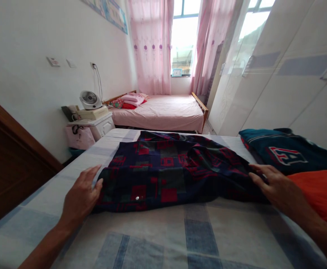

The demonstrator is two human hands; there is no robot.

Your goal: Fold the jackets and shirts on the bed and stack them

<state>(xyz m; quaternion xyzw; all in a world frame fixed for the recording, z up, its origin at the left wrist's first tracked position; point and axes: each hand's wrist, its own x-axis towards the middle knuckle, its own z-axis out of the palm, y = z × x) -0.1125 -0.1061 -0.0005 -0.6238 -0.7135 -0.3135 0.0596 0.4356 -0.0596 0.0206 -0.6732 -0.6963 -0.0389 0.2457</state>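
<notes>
A dark plaid garment (166, 172) in navy, red and green, probably a shirt, lies spread across the bed in front of me. A small shiny round button or snap shows near its front left edge. At the garment's left edge is my left hand (81, 194), its thumb and fingers apart and the fingertips touching the cloth. My right hand (277, 185) rests at the right end, thumb and fingers also parted, with dark cloth visible between and beneath them. The right part of the garment is rumpled; the left part lies flatter.
A folded teal garment (286, 151) with a letter patch and an orange cloth (317, 190) lie on the right of the bed (152, 239). Beyond stands a pink-covered bed (163, 112). A fan (90, 99) sits on a nightstand; a wardrobe (264, 82) lines the right.
</notes>
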